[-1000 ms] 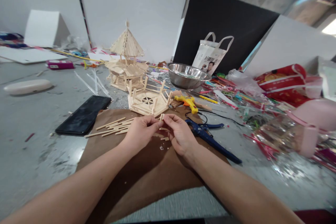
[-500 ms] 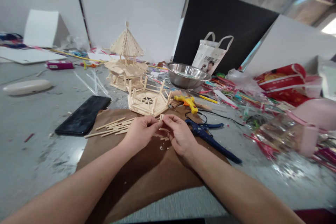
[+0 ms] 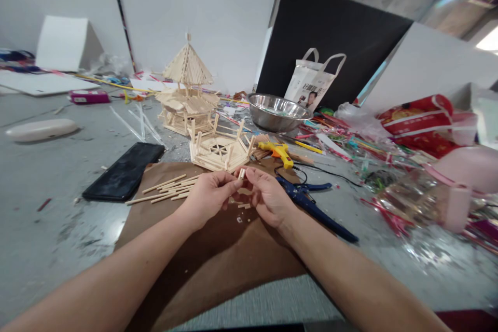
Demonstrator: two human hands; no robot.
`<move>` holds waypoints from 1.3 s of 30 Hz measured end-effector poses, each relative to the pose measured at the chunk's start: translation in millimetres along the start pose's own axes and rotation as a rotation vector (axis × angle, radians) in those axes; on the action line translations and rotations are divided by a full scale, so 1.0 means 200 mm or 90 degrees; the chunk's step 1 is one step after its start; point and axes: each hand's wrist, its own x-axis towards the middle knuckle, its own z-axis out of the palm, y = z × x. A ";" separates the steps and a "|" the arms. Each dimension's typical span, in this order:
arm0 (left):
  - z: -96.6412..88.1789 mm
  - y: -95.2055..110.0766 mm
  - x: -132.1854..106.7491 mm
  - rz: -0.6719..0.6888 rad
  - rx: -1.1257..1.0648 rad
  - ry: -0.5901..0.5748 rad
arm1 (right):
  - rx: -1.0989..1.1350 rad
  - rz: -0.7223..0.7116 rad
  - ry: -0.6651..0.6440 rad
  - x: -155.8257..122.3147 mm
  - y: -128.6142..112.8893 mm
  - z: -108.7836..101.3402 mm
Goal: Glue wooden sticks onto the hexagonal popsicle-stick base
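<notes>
My left hand (image 3: 210,194) and my right hand (image 3: 268,194) meet over a brown paper sheet (image 3: 218,249), fingertips pinched together on a short wooden stick piece (image 3: 241,173). Just beyond them stands a low hexagonal frame of wooden sticks (image 3: 220,148). Loose wooden sticks (image 3: 167,189) lie to the left of my left hand. Small stick offcuts (image 3: 244,206) lie under my hands. Blue cutters (image 3: 311,205) rest right of my right hand.
A stick pagoda model (image 3: 187,91) stands behind the frame. A black phone (image 3: 124,171) lies at left, a yellow glue gun (image 3: 278,151) and a steel bowl (image 3: 278,111) farther back. Bags and coloured wrappers (image 3: 412,155) crowd the right side.
My right hand has turned slightly and drawn closer to the left hand; the stick piece stays pinched between both. Nothing else moved.
</notes>
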 end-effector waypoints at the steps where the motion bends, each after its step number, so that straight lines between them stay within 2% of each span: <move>1: 0.00 0.00 0.00 -0.002 -0.011 -0.008 | -0.007 -0.001 -0.011 0.00 0.00 0.00; 9: 0.00 0.01 -0.01 -0.013 0.007 -0.017 | -0.043 0.000 0.008 0.00 0.01 -0.01; 24: 0.00 0.01 -0.01 0.005 0.004 -0.019 | -0.022 -0.009 0.025 0.00 0.02 0.00; 32: 0.00 0.00 0.00 -0.010 0.003 -0.013 | -0.011 -0.004 -0.011 0.00 0.01 0.00; 39: 0.01 0.00 0.00 -0.010 0.001 -0.012 | -0.015 -0.014 0.025 0.01 0.02 -0.01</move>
